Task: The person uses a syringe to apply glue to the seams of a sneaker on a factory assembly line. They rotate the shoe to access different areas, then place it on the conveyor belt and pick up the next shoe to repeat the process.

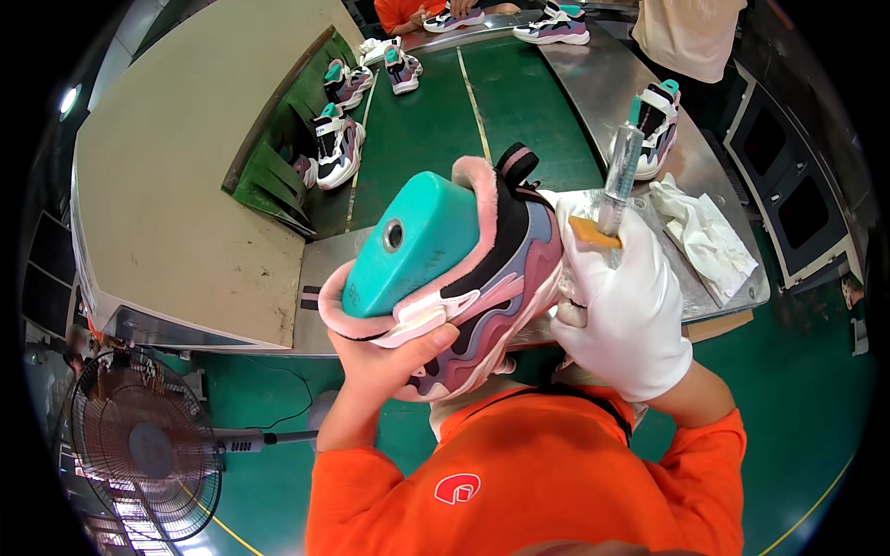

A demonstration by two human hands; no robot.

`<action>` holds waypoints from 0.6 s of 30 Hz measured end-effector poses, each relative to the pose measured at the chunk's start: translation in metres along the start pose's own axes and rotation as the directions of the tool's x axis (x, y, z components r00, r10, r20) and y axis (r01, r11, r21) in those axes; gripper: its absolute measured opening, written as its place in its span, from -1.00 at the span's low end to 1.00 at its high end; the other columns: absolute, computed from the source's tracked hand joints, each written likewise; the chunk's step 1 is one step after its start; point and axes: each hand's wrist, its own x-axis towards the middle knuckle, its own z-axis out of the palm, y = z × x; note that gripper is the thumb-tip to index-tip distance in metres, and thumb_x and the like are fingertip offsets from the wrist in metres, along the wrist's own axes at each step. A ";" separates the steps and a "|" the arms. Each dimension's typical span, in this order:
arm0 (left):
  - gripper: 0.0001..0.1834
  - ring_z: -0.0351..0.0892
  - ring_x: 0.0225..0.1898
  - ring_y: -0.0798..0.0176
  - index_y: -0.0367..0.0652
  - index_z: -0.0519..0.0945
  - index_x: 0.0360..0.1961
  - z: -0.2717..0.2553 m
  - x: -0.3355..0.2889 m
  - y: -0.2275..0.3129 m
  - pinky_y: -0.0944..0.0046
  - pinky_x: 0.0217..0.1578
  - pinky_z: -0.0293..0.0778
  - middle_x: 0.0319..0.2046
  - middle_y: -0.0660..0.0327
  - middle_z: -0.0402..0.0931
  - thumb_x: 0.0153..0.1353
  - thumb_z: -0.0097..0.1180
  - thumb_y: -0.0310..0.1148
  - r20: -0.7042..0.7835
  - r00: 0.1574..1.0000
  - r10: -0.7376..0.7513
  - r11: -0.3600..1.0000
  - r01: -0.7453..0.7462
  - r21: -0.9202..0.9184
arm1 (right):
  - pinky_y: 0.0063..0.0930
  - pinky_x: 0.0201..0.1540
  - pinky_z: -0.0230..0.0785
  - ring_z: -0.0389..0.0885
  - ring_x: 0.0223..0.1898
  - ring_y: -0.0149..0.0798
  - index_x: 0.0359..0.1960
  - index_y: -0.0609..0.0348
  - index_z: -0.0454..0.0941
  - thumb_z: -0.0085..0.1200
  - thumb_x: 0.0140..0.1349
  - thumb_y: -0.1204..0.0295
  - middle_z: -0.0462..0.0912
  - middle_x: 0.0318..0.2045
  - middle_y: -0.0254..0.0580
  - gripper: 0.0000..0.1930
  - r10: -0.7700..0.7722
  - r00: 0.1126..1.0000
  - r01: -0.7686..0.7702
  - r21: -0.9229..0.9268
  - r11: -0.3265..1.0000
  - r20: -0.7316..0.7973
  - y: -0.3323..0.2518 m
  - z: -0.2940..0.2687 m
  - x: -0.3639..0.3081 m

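Note:
Close in front of me, a pink, black and purple sneaker (505,306) is tilted on its side. A teal shoe last (417,227) with a round metal-rimmed hole fills its opening. My bare left hand (389,361) grips the shoe near the collar, thumb across the upper. On my right hand (626,310) is a white glove, its fingers closed around a tool with a clear ridged handle (621,176). An orange-yellow flat piece (593,233) sits at the tool's lower end. That hand is beside the pale sole edge; the tool's working end is hidden.
A green conveyor belt (426,130) carries several similar sneakers at its left side. Another sneaker (656,130) and a white cloth (705,236) lie on the metal ledge at right. A standing fan (148,449) is at lower left. Other people work at the far end.

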 end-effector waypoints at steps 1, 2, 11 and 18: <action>0.04 0.53 -0.02 0.18 -0.43 0.16 0.11 0.002 -0.003 -0.002 0.21 -0.01 0.49 -0.04 -0.04 0.45 -0.32 0.61 -0.30 -0.013 1.000 0.027 1.000 -0.027 0.003 | -0.16 -0.24 0.37 0.46 -0.21 0.04 0.04 0.20 0.48 0.18 -0.17 0.49 0.40 -0.11 -0.01 -0.42 -0.006 1.000 0.006 -0.002 1.000 -0.006 0.000 0.001 -0.002; 0.03 0.53 -0.02 0.18 -0.43 0.17 0.11 0.003 -0.004 -0.002 0.21 -0.01 0.49 -0.04 -0.04 0.45 -0.32 0.61 -0.30 -0.026 0.998 0.054 0.999 -0.053 0.007 | -0.16 -0.24 0.36 0.46 -0.21 0.04 0.03 0.22 0.49 0.19 -0.18 0.50 0.40 -0.11 -0.01 -0.43 -0.011 1.000 0.011 -0.003 1.000 -0.013 0.000 0.002 -0.004; 0.02 0.49 -0.03 0.23 -0.29 0.12 0.16 0.009 0.001 0.001 0.23 0.02 0.46 0.00 0.04 0.40 -0.29 0.55 -0.39 -0.068 0.995 -0.073 0.990 0.065 -0.123 | -0.37 -0.24 0.37 0.48 -0.30 -0.13 -0.14 0.10 0.53 0.18 -0.24 0.59 0.43 -0.19 -0.07 -0.52 0.174 0.985 -0.160 0.347 0.924 -0.010 0.010 -0.021 -0.016; 0.07 0.45 0.02 0.22 -0.29 0.10 0.18 0.013 -0.010 0.003 0.22 0.06 0.42 0.01 0.08 0.38 -0.33 0.55 -0.31 0.007 0.988 -0.157 0.972 0.156 -0.174 | -0.59 -0.25 0.36 0.48 -0.34 -0.44 -0.25 0.28 0.55 0.20 0.07 0.36 0.54 -0.30 -0.25 -0.73 0.414 0.880 -0.398 0.837 0.375 0.233 0.044 -0.014 -0.007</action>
